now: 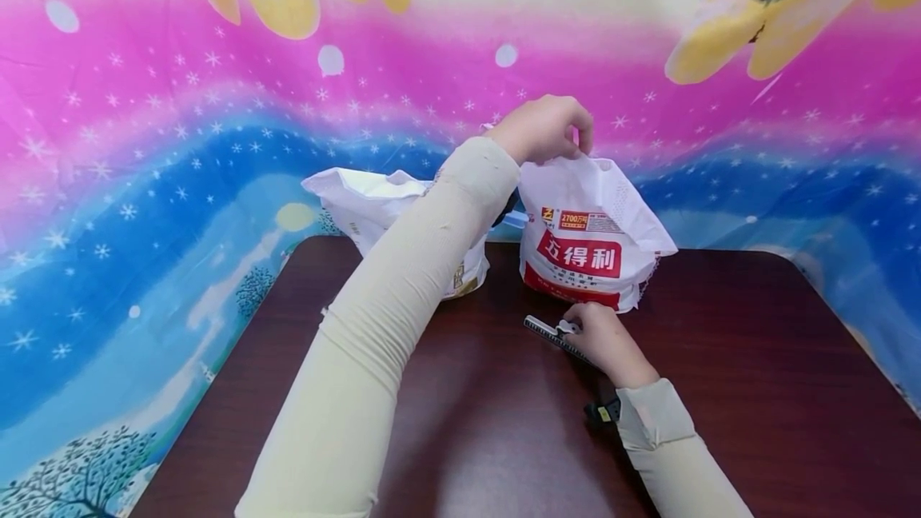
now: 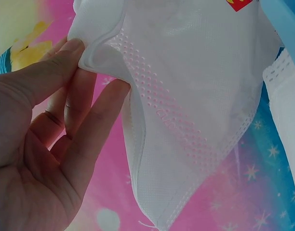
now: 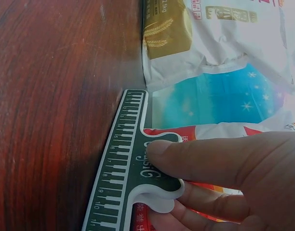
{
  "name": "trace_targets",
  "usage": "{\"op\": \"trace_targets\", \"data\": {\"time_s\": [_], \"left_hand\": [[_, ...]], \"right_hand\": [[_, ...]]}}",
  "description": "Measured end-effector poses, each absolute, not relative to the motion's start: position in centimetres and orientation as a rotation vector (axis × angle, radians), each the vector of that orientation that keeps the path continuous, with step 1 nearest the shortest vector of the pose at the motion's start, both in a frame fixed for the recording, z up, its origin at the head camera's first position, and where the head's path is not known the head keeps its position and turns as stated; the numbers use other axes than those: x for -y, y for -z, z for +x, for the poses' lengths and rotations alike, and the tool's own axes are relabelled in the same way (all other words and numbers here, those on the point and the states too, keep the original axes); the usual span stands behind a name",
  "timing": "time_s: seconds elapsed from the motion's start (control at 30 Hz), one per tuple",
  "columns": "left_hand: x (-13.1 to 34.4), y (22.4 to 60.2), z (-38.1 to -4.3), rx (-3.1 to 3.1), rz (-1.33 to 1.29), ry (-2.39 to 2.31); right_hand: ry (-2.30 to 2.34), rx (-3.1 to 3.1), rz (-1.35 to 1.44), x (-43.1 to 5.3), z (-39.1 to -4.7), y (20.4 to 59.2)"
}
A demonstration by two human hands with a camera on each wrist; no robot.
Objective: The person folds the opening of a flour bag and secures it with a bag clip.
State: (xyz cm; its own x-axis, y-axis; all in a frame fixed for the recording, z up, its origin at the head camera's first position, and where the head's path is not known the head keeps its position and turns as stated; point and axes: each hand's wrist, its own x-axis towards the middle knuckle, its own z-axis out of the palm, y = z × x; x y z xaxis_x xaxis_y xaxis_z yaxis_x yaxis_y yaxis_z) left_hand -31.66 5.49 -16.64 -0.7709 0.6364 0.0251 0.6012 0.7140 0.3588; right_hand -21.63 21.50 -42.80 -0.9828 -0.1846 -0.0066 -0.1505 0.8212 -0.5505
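Note:
A white flour bag [image 1: 576,190] with a red label stands at the back of the table, its top folded over to the right. My left hand [image 1: 543,128] pinches the bag's upper edge; in the left wrist view the thumb and fingers grip the white fabric [image 2: 176,72]. In front of the bag, low over the table, my right hand [image 1: 608,342] holds a long page clip [image 1: 548,330]. The right wrist view shows my thumb pressing the clip's green handle [image 3: 152,166], which bears music lettering; piano keys and ruler numbers run along its bar.
A second white bag [image 1: 370,198] with a gold panel [image 3: 169,29] stands to the left, partly behind my left sleeve [image 1: 388,326]. Both bags rest on a dark wooden table [image 1: 489,422]. A printed backdrop [image 1: 432,78] hangs behind it.

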Motion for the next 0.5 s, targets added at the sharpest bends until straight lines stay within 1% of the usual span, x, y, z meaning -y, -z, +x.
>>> {"op": "trace_targets", "data": {"time_s": [0.5], "left_hand": [[-5.47, 16.7, -31.85, -2.808, 1.037, -0.531]], "right_hand": [[0.837, -2.972, -0.295, -21.89, -21.64, 42.22]]}}
